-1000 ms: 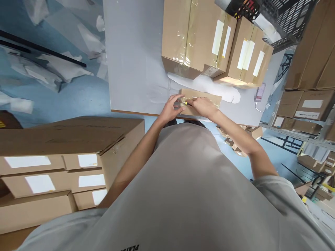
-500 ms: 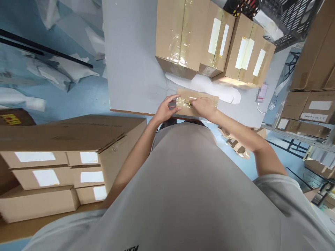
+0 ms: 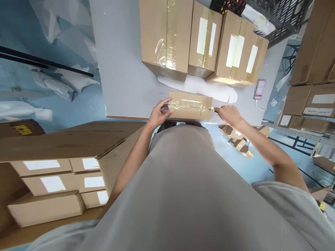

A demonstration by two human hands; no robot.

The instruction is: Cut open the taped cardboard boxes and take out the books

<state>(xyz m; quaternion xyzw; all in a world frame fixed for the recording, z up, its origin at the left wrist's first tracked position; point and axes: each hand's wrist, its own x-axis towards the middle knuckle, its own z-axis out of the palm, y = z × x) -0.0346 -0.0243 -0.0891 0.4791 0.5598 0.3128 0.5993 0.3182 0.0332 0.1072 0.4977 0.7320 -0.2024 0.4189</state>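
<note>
A small flat cardboard box [image 3: 191, 113] lies at the table's near edge, with clear tape along its top and a slit line showing in the tape. My left hand [image 3: 157, 115] grips the left end of this box, thumb and fingers set apart at its corners. In my closed right hand [image 3: 229, 115] is a utility knife [image 3: 215, 110], yellow and black with a pale tip. That tip meets the box's right end, where the tape runs over the edge. Most of the knife's handle is hidden in the fist.
Taped cardboard boxes [image 3: 180, 35] stand along the back of the table [image 3: 119, 69]. White sheet material [image 3: 199, 85] lies before them. A pinkish device with a cable [image 3: 260, 90] rests at right. Lower left, a large open carton [image 3: 112, 153] holds labelled boxes. A black crate [image 3: 285, 21] is behind.
My right hand has moved the knife rightward along the tape, from the middle of the box to its right end. My left hand stays at the left end.
</note>
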